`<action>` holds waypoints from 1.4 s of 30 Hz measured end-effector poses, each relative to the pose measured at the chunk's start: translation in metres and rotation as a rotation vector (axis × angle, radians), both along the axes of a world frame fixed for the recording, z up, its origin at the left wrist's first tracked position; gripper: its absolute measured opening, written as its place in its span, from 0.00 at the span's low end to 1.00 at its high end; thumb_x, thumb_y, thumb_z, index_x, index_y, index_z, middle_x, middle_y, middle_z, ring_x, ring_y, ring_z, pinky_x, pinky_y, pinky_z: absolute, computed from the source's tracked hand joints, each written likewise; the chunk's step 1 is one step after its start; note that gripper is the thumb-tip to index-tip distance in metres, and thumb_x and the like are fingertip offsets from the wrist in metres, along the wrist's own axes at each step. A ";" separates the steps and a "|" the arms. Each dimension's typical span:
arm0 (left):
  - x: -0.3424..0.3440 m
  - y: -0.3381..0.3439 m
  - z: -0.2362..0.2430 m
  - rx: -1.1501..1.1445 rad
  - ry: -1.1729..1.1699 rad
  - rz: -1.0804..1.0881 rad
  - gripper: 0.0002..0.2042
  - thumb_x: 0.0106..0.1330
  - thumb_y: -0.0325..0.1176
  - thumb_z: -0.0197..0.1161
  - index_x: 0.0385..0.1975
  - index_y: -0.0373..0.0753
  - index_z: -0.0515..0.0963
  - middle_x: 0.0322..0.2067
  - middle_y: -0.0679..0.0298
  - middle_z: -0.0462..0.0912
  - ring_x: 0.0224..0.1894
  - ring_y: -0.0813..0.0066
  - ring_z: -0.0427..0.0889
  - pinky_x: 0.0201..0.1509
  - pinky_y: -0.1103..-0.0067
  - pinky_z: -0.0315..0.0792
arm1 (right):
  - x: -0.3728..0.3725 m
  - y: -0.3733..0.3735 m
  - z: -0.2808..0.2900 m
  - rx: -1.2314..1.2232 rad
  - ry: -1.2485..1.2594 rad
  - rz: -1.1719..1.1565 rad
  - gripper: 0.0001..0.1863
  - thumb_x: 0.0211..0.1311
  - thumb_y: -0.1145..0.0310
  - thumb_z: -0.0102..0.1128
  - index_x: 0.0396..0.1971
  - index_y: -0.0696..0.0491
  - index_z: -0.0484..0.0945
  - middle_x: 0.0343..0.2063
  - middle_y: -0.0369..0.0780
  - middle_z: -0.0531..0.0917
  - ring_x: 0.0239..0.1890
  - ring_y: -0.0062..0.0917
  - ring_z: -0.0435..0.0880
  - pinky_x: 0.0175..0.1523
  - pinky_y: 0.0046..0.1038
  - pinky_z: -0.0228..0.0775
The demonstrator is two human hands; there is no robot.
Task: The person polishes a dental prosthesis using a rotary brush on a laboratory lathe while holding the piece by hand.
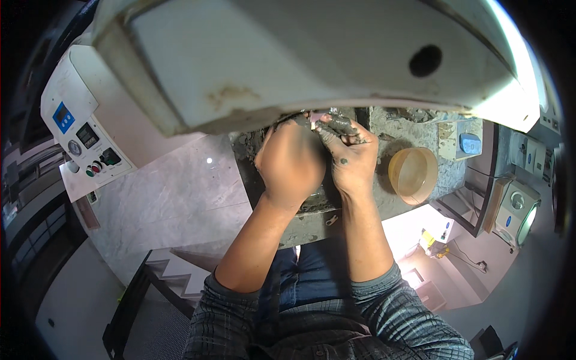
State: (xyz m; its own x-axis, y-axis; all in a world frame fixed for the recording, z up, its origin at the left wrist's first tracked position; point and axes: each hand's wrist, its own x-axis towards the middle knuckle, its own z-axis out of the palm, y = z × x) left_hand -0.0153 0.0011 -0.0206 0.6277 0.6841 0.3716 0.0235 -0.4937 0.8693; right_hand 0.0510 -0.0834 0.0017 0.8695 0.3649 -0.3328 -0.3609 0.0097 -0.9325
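Note:
My left hand (291,162) and my right hand (354,159) meet under the lower edge of a large pale machine housing (312,66). Dark grey sludge coats the right hand's fingers, which are curled in a pinch. Between the fingertips is a small pinkish piece (315,118) with a light end; its kind is too small to tell. The back of my left hand looks blurred, and its closed fingers are mostly hidden. Below the hands lies a dark, sludge-covered work area (315,204). A small metal piece (332,220) rests at its near edge.
To the right of my right hand stands a yellowish plastic bowl (414,176) on the grey, dirty bench. A blue item (471,143) sits farther right. At left is a white control box (90,138) with a display, dial and buttons. The housing overhangs both hands closely.

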 end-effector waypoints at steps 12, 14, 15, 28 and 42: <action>0.011 0.008 0.014 -0.537 0.050 -0.012 0.10 0.60 0.13 0.49 0.36 0.28 0.77 0.29 0.66 0.79 0.27 0.88 0.73 0.28 0.88 0.64 | 0.002 0.002 0.008 -0.069 -0.038 -0.034 0.08 0.56 0.84 0.62 0.36 0.64 0.82 0.33 0.40 0.86 0.34 0.17 0.82 0.41 0.18 0.73; 0.021 0.011 0.006 -0.517 0.111 0.018 0.10 0.60 0.13 0.49 0.37 0.27 0.77 0.29 0.66 0.80 0.27 0.88 0.73 0.28 0.88 0.64 | 0.002 0.003 0.009 -0.063 -0.027 -0.037 0.08 0.56 0.84 0.62 0.36 0.64 0.82 0.33 0.40 0.86 0.34 0.17 0.82 0.41 0.18 0.73; 0.021 0.015 0.005 -0.529 0.136 0.039 0.10 0.55 0.17 0.55 0.36 0.22 0.76 0.28 0.49 0.82 0.31 0.71 0.82 0.37 0.79 0.74 | 0.002 0.004 0.009 -0.087 -0.042 -0.012 0.08 0.56 0.84 0.62 0.37 0.64 0.82 0.33 0.41 0.86 0.34 0.18 0.83 0.41 0.18 0.73; 0.000 -0.003 0.006 -0.326 -0.030 0.030 0.09 0.50 0.18 0.52 0.32 0.29 0.74 0.25 0.51 0.77 0.27 0.54 0.79 0.33 0.72 0.73 | 0.000 -0.004 0.003 -0.018 -0.009 -0.005 0.09 0.55 0.84 0.63 0.38 0.64 0.82 0.34 0.40 0.86 0.34 0.17 0.82 0.42 0.18 0.73; 0.015 0.004 0.014 -0.469 0.043 0.046 0.08 0.53 0.15 0.51 0.31 0.27 0.75 0.23 0.58 0.80 0.27 0.77 0.78 0.33 0.79 0.72 | 0.002 -0.001 0.011 -0.078 -0.038 -0.027 0.09 0.55 0.85 0.62 0.37 0.64 0.82 0.34 0.41 0.86 0.35 0.18 0.83 0.44 0.20 0.74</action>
State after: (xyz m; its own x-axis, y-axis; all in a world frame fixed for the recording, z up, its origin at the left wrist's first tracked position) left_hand -0.0001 0.0053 -0.0067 0.6007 0.7994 -0.0095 0.0770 -0.0460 0.9960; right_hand 0.0528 -0.0847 0.0130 0.8912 0.3159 -0.3254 -0.3254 -0.0543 -0.9440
